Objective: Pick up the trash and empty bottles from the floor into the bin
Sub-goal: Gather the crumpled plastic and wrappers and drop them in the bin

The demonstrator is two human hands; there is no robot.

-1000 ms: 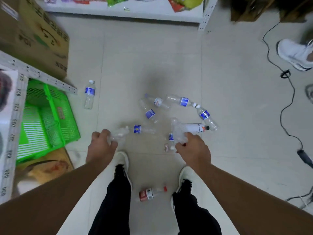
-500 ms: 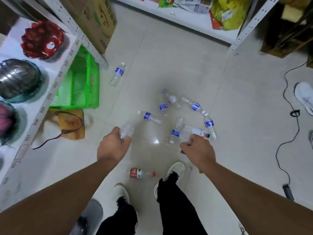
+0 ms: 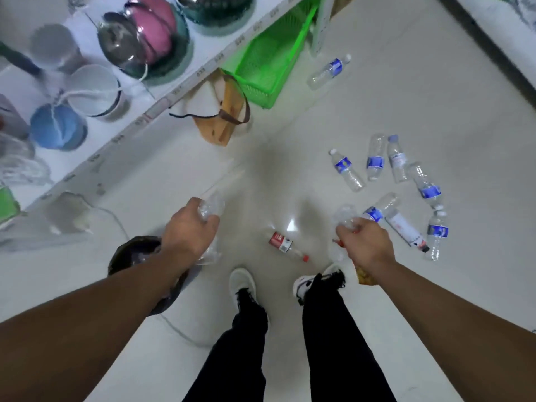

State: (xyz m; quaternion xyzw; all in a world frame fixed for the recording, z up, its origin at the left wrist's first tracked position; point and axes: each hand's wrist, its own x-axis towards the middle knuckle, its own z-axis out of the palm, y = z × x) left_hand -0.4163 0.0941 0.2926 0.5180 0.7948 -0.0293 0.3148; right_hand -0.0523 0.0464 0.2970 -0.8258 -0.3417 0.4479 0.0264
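Note:
My left hand (image 3: 190,230) is closed around a crumpled clear plastic bottle (image 3: 210,208), just right of a dark bin (image 3: 130,252) lined with a black bag that my forearm partly covers. My right hand (image 3: 364,245) grips another crushed clear bottle (image 3: 345,217) together with some small trash. A red-labelled bottle (image 3: 282,242) lies on the floor between my hands. Several blue-labelled empty bottles (image 3: 375,162) lie scattered at the right, and one more bottle (image 3: 329,71) rests near the green basket.
A white shelf (image 3: 162,107) with bowls, cups and pots runs along the left. A green plastic basket (image 3: 264,65) and a tan bag (image 3: 223,117) sit beneath it. My shoes (image 3: 242,284) stand on the pale tiled floor. A white cable (image 3: 177,329) runs past the bin.
The view has swung left, so the bin has come into sight under my left arm. Both hands still hold their bottles, and the scattered bottles have shifted to the right of the frame.

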